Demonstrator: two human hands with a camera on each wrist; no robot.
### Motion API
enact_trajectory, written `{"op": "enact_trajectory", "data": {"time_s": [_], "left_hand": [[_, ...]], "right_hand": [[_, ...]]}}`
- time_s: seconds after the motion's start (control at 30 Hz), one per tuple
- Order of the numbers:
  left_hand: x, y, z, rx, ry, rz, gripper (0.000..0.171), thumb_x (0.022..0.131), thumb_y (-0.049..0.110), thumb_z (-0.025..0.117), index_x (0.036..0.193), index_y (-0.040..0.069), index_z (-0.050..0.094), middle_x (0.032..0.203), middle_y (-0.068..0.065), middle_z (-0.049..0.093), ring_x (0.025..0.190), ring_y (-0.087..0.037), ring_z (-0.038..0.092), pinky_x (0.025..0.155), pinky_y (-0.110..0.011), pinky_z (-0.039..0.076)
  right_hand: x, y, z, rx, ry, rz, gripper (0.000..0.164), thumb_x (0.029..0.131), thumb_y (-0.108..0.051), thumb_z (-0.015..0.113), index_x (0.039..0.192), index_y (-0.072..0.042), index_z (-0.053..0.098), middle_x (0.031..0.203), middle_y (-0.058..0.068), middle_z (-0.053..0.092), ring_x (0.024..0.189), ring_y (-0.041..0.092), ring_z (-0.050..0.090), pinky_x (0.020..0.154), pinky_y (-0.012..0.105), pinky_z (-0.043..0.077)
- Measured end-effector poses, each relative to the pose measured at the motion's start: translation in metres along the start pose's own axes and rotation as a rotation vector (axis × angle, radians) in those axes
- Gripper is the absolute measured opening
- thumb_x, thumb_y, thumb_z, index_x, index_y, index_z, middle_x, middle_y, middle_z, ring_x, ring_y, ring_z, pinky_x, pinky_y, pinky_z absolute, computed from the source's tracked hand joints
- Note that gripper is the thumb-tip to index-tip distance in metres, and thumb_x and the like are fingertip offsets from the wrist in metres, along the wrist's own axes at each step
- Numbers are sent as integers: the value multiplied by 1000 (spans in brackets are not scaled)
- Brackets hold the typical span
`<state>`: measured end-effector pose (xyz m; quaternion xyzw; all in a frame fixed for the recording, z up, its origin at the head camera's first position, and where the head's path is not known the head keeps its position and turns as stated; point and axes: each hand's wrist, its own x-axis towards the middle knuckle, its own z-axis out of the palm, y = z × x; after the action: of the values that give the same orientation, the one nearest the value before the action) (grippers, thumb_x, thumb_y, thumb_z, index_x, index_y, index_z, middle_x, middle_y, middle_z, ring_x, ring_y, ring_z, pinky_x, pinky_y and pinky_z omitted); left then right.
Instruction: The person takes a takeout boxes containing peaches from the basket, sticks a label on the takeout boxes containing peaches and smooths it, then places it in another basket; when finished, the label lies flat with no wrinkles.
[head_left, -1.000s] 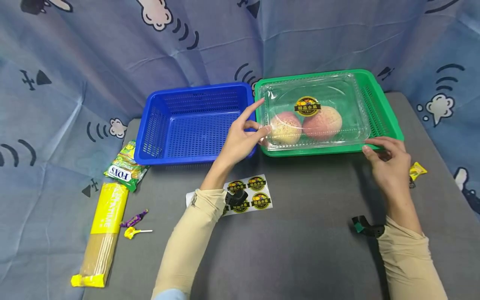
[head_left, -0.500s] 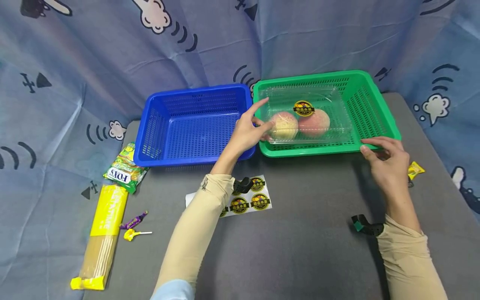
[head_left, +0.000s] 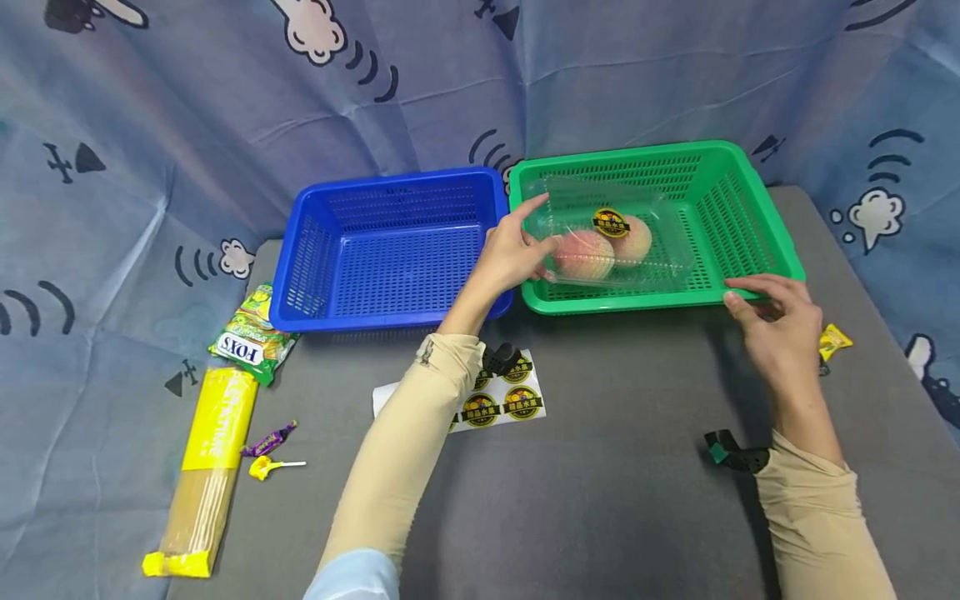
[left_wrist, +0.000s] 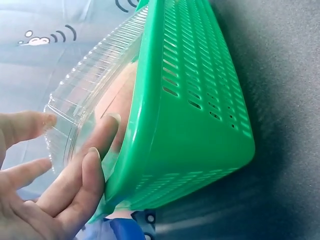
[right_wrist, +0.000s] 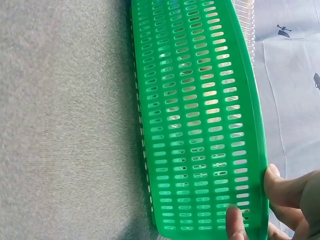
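Note:
A clear plastic fruit box point(head_left: 660, 250) with a round black-and-gold label point(head_left: 611, 222) holds two peaches point(head_left: 585, 255). It sits low in the left part of the green basket point(head_left: 757, 208), its right end lower than its left. My left hand point(head_left: 510, 257) grips the box's left end, fingers spread around its edge above the basket rim, as the left wrist view shows. At the basket's front right corner my right hand point(head_left: 780, 329) pinches the rim; in the right wrist view the thumb point(right_wrist: 274, 182) lies on the rim and a finger point(right_wrist: 234, 220) on the outer wall.
A blue basket point(head_left: 405, 267) stands left of the green one. A sheet of round labels point(head_left: 517, 404) lies in front, partly under my left arm. Farther left are a green Fox's bag point(head_left: 251, 337), a yellow noodle pack point(head_left: 210, 467), a purple-wrapped candy point(head_left: 270, 439) and a lollipop point(head_left: 262, 467).
The fruit box has sunk from over the rim into the green basket, my left hand shifting right with it. The peaches have rolled inside the box. My right hand has stayed at the rim.

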<state>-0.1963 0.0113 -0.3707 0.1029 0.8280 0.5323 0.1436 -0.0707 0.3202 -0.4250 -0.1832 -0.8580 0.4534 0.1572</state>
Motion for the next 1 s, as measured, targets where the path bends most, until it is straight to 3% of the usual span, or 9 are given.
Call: {"op": "enact_trajectory", "data": {"time_s": [0.1,0.3,0.43,0.53,0.67,0.8,1.0], "left_hand": [[2,3,2,16,-3,-31,70,104,17,70,165,22,38,65,-10,71,50,-17,69,56,-34,58],[5,9,7,44,-7,-96,71,105,24,70,166,28,36,67,-7,71,47,-19,68,54,-42,59],[7,14,10,141,-18,-163,76,104,35,71,168,34,30,79,-13,73,48,-20,69,46,-35,55],[9,18,11,237,-15,-187,78,103,42,70,168,37,27,99,-18,78,48,-19,70,44,-29,50],[9,19,12,370,23,-177,77,103,47,68,168,36,28,115,-14,78,48,-17,69,60,-32,56],[8,16,13,472,70,-159,76,103,50,67,168,31,31,90,-8,77,45,-14,67,73,-33,57],[8,10,23,583,93,-64,72,105,46,65,167,24,35,59,-2,66,43,-14,64,56,-31,52]], "right_hand": [[0,0,0,-1,1,10,28,103,-13,69,129,-4,75,118,-29,45,94,-10,51,91,13,43],[0,-1,-1,-5,6,17,28,103,-13,70,129,-4,75,118,-29,45,91,-11,53,90,12,43],[0,-1,0,-10,5,13,28,103,-14,70,129,-4,76,117,-29,45,91,-11,52,89,12,43],[0,-1,0,-14,4,15,28,103,-14,69,129,-4,76,117,-29,45,92,-11,52,90,12,43],[1,-1,-1,-13,2,32,28,104,-15,69,129,-5,76,118,-30,45,93,-10,52,89,12,43],[0,-1,-1,-11,1,46,28,104,-16,69,129,-6,76,118,-30,45,92,-10,53,88,12,42],[0,-1,0,-3,6,32,28,104,-16,69,129,-6,76,119,-29,46,91,-10,53,88,12,43]]}}
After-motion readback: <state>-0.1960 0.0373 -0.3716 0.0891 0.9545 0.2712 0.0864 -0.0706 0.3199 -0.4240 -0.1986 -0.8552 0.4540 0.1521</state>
